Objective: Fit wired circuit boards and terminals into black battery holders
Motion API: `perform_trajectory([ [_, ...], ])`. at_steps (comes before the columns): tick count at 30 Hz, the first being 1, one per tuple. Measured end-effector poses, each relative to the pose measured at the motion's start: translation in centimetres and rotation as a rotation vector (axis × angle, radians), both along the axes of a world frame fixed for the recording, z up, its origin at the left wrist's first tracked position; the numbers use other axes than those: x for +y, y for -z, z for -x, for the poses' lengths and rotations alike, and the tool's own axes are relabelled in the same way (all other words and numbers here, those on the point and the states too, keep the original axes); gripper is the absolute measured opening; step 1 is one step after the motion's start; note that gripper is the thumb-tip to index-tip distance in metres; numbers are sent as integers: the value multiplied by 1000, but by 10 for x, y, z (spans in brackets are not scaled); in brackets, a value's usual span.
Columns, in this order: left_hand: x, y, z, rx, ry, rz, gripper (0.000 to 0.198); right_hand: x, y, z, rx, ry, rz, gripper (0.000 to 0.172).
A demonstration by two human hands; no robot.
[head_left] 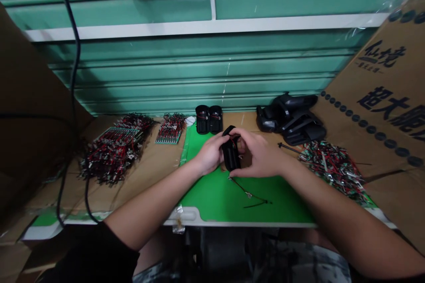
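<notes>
Head view: the left hand [208, 154] and right hand [259, 154] are curled closed, gripping a black plastic casing [231, 155] between them, above a green work mat [209, 199]. A thin wire lead [249, 193] trails just below the hands; if it snags or is tugged, it could pull loose, and a slipping grip could drop the casing.

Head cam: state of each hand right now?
Left hand: closed, holding the black plastic case.
Right hand: closed, holding the same case.
</notes>
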State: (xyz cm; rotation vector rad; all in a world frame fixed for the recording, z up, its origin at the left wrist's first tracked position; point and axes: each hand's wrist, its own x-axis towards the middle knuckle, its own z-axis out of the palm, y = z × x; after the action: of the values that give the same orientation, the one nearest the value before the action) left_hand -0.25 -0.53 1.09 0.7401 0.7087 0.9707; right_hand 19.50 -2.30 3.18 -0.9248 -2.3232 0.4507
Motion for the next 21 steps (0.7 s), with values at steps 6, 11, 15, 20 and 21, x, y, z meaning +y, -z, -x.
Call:
perform_trajectory([
  [6,6,1,2,27,-37,-25,25,0,1,1,50,22,62,97],
  [11,13,5,5,259,-105,-130,37,7,8,0,72,88,41,96],
  [15,11,8,9,531,-261,-489,54,18,20,-6,35,124,45,100],
  [20,5,7,16,888,-241,-975,38,30,36,-11,-22,149,35,103],
  [21,5,7,16,931,-219,-1030,35,32,37,-12,-27,146,23,103],
])
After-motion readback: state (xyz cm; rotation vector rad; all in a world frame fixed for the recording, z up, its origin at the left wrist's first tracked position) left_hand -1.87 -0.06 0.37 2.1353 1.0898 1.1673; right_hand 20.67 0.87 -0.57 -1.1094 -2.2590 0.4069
